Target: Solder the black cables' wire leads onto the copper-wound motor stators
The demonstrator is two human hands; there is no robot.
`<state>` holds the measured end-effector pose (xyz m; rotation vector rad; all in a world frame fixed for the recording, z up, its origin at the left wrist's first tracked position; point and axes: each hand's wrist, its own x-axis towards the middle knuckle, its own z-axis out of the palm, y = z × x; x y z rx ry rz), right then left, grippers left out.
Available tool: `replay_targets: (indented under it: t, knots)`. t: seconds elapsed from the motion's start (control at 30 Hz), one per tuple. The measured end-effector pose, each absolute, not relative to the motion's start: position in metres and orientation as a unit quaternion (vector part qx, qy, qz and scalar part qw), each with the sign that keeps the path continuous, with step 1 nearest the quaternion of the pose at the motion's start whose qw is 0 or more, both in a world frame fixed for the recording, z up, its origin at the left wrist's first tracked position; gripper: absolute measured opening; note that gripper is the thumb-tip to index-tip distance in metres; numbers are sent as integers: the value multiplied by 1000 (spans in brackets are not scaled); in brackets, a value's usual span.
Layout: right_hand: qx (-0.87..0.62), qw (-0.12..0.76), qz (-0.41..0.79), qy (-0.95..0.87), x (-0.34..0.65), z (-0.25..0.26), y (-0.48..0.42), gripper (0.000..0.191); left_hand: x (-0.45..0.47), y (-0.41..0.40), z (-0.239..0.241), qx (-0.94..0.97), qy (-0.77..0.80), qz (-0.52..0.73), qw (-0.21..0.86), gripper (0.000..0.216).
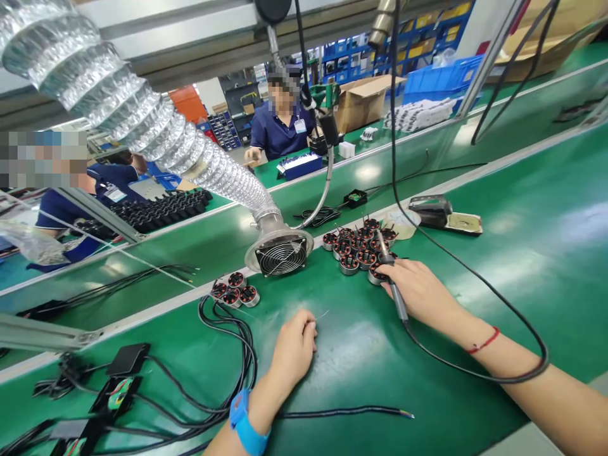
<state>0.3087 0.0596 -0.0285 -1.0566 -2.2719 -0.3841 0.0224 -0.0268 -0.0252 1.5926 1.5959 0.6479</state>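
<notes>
My right hand (422,291) is closed round a soldering iron (399,301), its tip pointing up and away from me. The fingertips of that hand reach a small round motor part (375,273) with copper windings, at the near edge of a cluster of several like it (349,263); whether they grip it is hidden. My left hand (295,345) is closed low over the green bench, and a thin strand of solder wire (323,314) sticks out from its fingers. Left of it sits a smaller group of motor parts (248,296), beside black cables (249,342).
A fume duct (228,180) ends in a fan (282,256) ahead of my hands. Behind the cluster lies a soldering-iron stand (430,209) with a sponge tray (464,223). The iron's cord (513,380) loops over my right forearm. Two co-workers sit across the bench.
</notes>
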Motion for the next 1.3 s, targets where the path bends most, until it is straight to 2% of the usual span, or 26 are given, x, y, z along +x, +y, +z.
replay_targets:
  t: [0.23,0.4,0.6,0.83,1.1,1.3]
  knots:
    - [-379,301,-113,-868,289,-31,53,14,24,-19,-23,491,615,331,522,14]
    - [-313,297,-55,-901,243,-25,16,12,22,-16,-9,445,615,308,574,17]
    - [-261,280,16,-924,214,-12,-5,17,17,-15,-4,431,591,295,614,29]
    - [-273,288,112,-911,226,-32,4,35,7,-12,3,385,538,259,703,13]
    - [-295,314,168,-887,220,-58,2,32,23,-11,-1,388,536,332,672,16]
    - [-311,302,173,-884,221,-58,2,33,17,-18,3,441,557,256,656,36]
